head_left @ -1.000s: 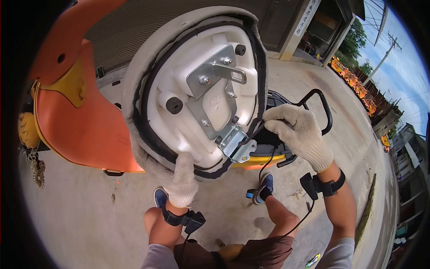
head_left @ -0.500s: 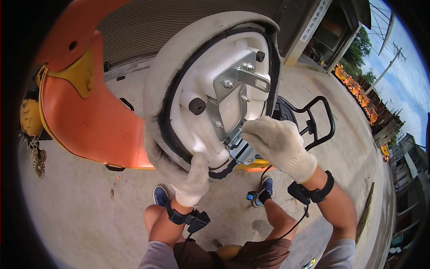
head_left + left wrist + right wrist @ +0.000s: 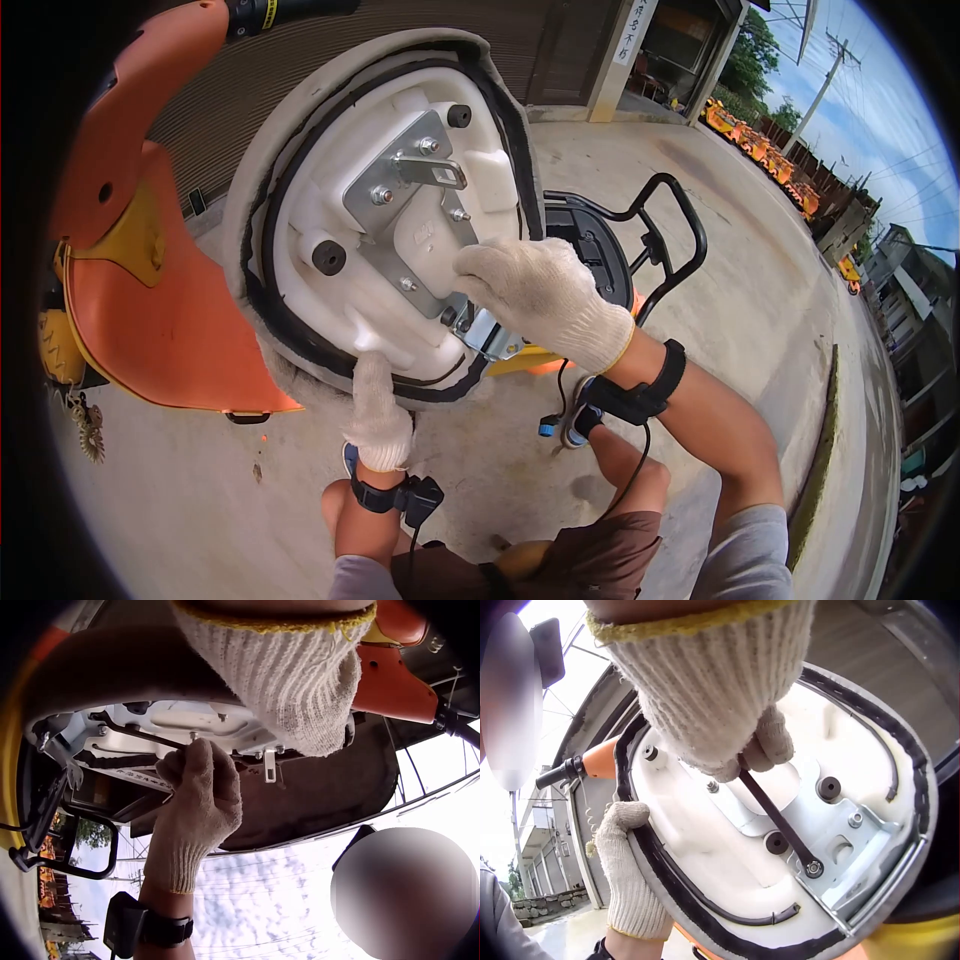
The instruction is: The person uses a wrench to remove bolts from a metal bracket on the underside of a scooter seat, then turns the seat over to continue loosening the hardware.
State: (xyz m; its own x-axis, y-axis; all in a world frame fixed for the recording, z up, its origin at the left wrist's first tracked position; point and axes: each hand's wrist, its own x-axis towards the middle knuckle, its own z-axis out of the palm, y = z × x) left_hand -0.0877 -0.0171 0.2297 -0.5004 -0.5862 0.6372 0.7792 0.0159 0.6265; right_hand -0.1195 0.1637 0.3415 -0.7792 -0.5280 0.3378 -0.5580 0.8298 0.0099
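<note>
The right hand (image 3: 545,290) is closed around one end of a black wrench (image 3: 775,814), its other end fitted over a nut (image 3: 814,868) on the metal hinge (image 3: 855,859), below that hand; the left hand (image 3: 380,415) clamps the rim of the upturned seat (image 3: 310,195), its white underside between and beyond both hands; the hands are apart; a black rack (image 3: 690,230) stands beyond the right forearm.

The wrench's (image 3: 772,813) upper end is hidden in the right hand (image 3: 705,705); most fingers of the left hand (image 3: 379,420) — behind the seat (image 3: 320,305); the sign (image 3: 634,32) — cut off above.
</note>
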